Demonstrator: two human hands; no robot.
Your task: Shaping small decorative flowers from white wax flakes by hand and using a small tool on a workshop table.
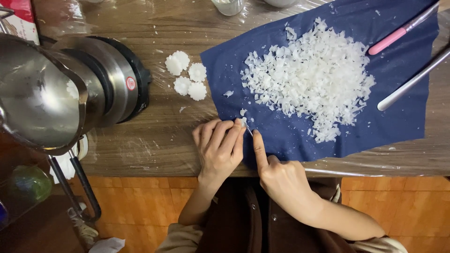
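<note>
1. Head view, containers: a steel pot (40, 100) with a long handle sits at the left on a round burner (123, 79). Its inside shows only a pale sheen, and whether it holds anything cannot be told.
2. A dark blue cloth (300, 136) lies on the wooden table (154, 145), which is covered in clear plastic film. On the cloth is a heap of white flakes (309, 77), with a few loose bits near the cloth's lower left edge.
3. The left hand (219, 146) rests at the cloth's lower left corner, fingers curled together and pinching a small white piece (243, 121) at the fingertips.
4. The right hand (281, 180) lies just beside it, forefinger stretched out along a thin blade (249, 129) that points at the white piece. The other fingers are folded under, and how they grip the blade's handle cannot be seen.
5. Surroundings: four white flower-shaped pieces (186, 77) sit on the film between the burner and the cloth, clear of both hands.
6. A pink-handled tool (388, 41) and a white stick (412, 82) lie on the cloth's right part, well apart from the hands.
7. Cut off or unclear: a glass jar (228, 5) and another vessel at the top edge are cropped. A red and white package (18, 18) shows only partly at top left. Items below the table at the left are dim and indistinct.
</note>
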